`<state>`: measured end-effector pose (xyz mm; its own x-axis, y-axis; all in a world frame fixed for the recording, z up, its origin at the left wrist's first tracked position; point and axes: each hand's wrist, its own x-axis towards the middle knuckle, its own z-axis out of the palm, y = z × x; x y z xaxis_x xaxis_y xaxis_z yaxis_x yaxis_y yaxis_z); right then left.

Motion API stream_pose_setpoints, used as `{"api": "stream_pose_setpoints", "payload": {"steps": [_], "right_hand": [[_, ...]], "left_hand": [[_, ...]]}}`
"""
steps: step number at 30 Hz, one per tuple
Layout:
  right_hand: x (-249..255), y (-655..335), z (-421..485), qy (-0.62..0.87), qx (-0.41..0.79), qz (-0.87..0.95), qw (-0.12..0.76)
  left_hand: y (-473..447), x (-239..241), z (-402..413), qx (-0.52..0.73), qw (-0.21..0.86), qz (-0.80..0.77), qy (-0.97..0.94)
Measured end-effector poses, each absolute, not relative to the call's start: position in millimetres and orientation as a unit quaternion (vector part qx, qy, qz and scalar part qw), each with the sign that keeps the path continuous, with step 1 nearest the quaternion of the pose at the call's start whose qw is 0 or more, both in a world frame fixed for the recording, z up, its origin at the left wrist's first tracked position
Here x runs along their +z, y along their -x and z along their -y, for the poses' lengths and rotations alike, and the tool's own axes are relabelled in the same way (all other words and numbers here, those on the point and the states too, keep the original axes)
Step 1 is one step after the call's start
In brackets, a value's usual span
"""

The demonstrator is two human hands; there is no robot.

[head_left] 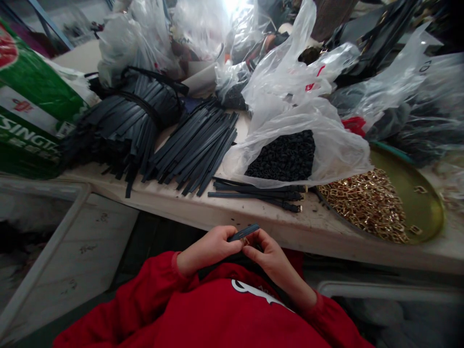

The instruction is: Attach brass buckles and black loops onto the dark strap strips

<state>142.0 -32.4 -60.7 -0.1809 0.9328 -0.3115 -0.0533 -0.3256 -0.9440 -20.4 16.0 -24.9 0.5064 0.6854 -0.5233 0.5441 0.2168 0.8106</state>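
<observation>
Close to my body, just off the table's front edge, I hold a short dark strap (246,232). My left hand (210,247) is closed on it, thumb on top. The fingers of my right hand (267,251) pinch at a small gold buckle (245,241) against the strap; my fingers partly hide it. Straps with gold buckles (268,195) lie on the table ahead of my hands. Behind them, loose black straps (195,145) lie fanned out. A plastic bag (337,145) holds many small black loops (284,157).
At right, a round yellowish tray (424,208) holds a heap of gold buckles (373,208). A tied bundle of black straps (119,121) lies at left beside a green sack (29,111). Clear plastic bags (203,29) crowd the back. The table edge (203,212) runs before me.
</observation>
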Motion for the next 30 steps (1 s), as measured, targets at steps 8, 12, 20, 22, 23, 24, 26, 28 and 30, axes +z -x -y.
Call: {"api": "stream_pose_setpoints", "payload": {"steps": [8, 12, 20, 22, 23, 24, 26, 28, 30], "right_hand": [[-55, -145, 28, 0.502, 0.606, 0.467, 0.404], [-51, -144, 29, 0.493, 0.602, 0.465, 0.422], [-41, -149, 15, 0.382, 0.737, 0.012, 0.558], [-40, -146, 13, 0.345, 0.746, -0.036, 0.568], [-40, -144, 13, 0.339, 0.747, -0.047, 0.571], [-41, -142, 14, 0.339, 0.745, -0.051, 0.572], [-42, -138, 17, 0.35, 0.737, -0.038, 0.576], [-45, -134, 20, 0.375, 0.72, 0.002, 0.584], [-49, -131, 24, 0.412, 0.686, 0.066, 0.595]], "left_hand": [[23, -27, -17, 0.069, 0.63, -0.469, -0.615], [22, -24, -18, 0.104, 0.646, -0.447, -0.61], [25, -16, -16, 0.137, 0.552, -0.474, -0.673], [23, -14, -13, 0.125, 0.516, -0.47, -0.705], [22, -13, -12, 0.126, 0.501, -0.469, -0.717], [21, -12, -11, 0.129, 0.484, -0.468, -0.728], [19, -12, -10, 0.134, 0.452, -0.464, -0.75], [16, -13, -9, 0.134, 0.432, -0.462, -0.763], [14, -14, -8, 0.137, 0.429, -0.46, -0.765]]}}
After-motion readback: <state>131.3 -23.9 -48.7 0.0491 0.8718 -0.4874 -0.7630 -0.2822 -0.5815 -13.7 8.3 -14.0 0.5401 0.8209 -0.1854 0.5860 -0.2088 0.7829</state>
